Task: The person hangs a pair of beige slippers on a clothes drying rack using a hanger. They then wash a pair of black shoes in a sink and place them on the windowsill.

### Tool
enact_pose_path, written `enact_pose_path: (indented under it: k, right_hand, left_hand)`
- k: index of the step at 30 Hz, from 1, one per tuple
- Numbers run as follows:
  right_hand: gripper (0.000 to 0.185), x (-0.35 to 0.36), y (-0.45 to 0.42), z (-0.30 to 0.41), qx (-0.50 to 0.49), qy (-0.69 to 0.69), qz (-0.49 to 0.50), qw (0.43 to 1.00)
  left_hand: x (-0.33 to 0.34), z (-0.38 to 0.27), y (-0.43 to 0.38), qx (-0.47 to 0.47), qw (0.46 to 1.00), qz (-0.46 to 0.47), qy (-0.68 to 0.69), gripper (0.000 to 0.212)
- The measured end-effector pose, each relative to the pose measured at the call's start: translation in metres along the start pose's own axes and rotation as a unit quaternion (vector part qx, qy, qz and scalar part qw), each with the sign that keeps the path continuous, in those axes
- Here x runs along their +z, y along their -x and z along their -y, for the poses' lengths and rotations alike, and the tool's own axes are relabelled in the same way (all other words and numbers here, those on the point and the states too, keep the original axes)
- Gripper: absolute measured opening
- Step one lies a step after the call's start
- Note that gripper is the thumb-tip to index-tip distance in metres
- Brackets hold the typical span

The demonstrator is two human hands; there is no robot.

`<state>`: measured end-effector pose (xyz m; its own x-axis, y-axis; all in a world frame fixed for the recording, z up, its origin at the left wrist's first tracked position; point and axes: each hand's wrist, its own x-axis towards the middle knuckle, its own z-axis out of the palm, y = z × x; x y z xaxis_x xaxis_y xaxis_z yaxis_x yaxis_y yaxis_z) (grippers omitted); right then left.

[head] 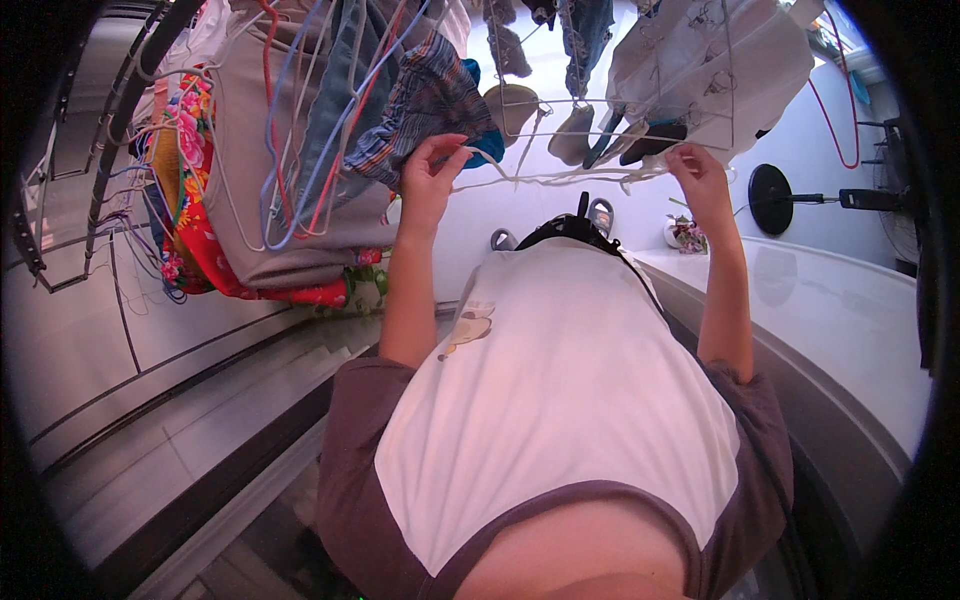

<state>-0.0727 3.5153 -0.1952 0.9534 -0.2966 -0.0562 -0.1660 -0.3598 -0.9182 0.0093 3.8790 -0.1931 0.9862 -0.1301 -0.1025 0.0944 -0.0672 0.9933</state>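
My left hand (437, 176) pinches one end of a thin, pale cord or strip (555, 178) between thumb and fingertips. At the other end, my right hand (697, 174) has its fingers closed on the same pale strip, which runs roughly level between the two hands, with a loose piece dangling near its left part. Just behind my left hand hangs a striped, patterned cloth (435, 97). Beyond the strip is a wire drying rack (622, 101) with clips, holding socks (572, 135) and other small laundry. A large white translucent cloth (735, 75) hangs behind my right hand.
Garments and blue, red and white hangers (330, 187) hang at the left from a dark metal rail (124, 105). A red floral cloth (225, 262) is among them. To the right stand a pale ledge (832, 300), a small flower pot (679, 232) and a black round-based stand (770, 199).
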Motion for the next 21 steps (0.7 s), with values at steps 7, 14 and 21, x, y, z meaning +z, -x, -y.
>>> enact_pose_path:
  k: [7, 14, 21]
  right_hand:
    - [0.017, 0.016, -0.005, -0.022, 0.028, 0.159, -0.038, 0.986]
    - [0.02, 0.018, -0.002, -0.045, 0.093, 0.093, 0.002, 0.991]
    - [0.022, 0.018, 0.005, -0.078, 0.121, 0.14, 0.044, 0.982]
  left_hand:
    - [0.009, -0.062, 0.012, 0.069, 0.994, 0.083, -0.023, 0.016]
    - [0.018, -0.086, 0.004, 0.188, 0.968, 0.165, 0.025, 0.018]
    - [0.041, -0.102, -0.004, 0.183, 0.949, 0.255, 0.027, 0.017]
